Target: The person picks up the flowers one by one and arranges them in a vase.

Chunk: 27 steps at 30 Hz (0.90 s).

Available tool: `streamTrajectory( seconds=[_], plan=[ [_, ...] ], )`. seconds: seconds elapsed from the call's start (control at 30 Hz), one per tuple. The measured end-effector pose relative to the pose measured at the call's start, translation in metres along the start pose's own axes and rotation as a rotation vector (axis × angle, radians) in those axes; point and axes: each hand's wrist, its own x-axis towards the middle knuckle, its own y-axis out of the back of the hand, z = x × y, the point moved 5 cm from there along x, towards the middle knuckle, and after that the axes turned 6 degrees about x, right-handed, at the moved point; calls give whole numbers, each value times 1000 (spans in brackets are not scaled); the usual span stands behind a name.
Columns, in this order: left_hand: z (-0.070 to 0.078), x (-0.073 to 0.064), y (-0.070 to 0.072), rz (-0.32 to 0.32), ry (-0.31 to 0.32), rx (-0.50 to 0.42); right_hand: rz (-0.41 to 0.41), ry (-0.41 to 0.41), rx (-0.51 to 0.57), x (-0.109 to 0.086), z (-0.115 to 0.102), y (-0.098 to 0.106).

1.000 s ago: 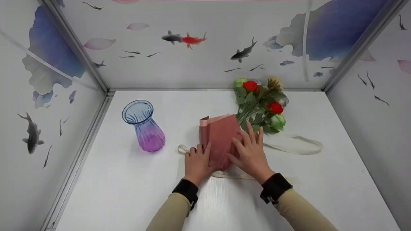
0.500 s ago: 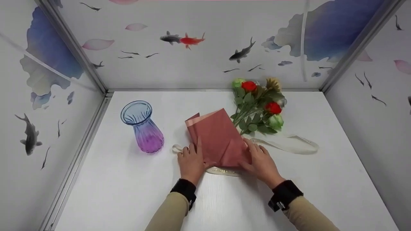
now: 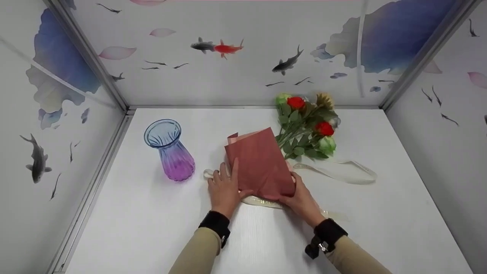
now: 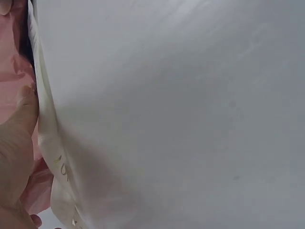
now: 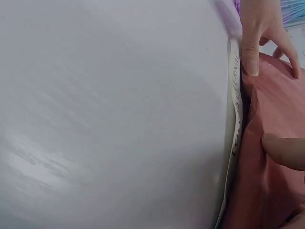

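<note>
A folded sheet of dusty-red wrapping paper (image 3: 259, 163) with a paler inner side lies mid-table in the head view. My left hand (image 3: 223, 192) rests along its left edge, index finger straight and thumb by the bottom corner. On the lower right corner my right hand (image 3: 304, 196) pinches the paper, thumb in front and fingers round the edge. Beneath the paper runs a cream ribbon (image 3: 262, 202) with gold lettering. In the left wrist view my left thumb (image 4: 27, 107) lies on the paper; the right wrist view shows my right thumb (image 5: 286, 149) pressing its surface.
A blue-to-purple glass vase (image 3: 171, 150) stands on the left of the white table (image 3: 133, 228). Artificial flowers (image 3: 306, 125), red, green and yellowish, lie behind the paper to the right. A ribbon loop (image 3: 348, 175) trails rightward. Printed panels enclose the table's sides and back.
The paper has turned and spread wider between the hands, its front flap now smoother. My right hand has moved from the paper's front to its lower right corner; the left has shifted slightly left.
</note>
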Motion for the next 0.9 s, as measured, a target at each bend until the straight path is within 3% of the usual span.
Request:
streamTrajectory(
  seconds=[0.1,0.27,0.43,0.5,0.63,0.77,0.9],
  plan=[
    [-3,2,9,-25,7,-72,11,112,-87,-1,-7,-5],
    [-7,7,29,-85,22,-281,58,439,-402,-12,-25,-18],
    [-12,14,51,-151,129,-683,54,690,-622,-23,-40,-32],
    [-15,18,59,-160,169,-845,20,754,-678,-27,-44,-36],
    [-24,27,73,-189,234,-1057,-32,869,-777,-37,-49,-43],
    [-36,32,87,-217,304,-1170,-76,944,-855,-44,-51,-49],
    [-45,31,94,-292,349,-1234,-117,966,-904,-46,-51,-52]
  ],
)
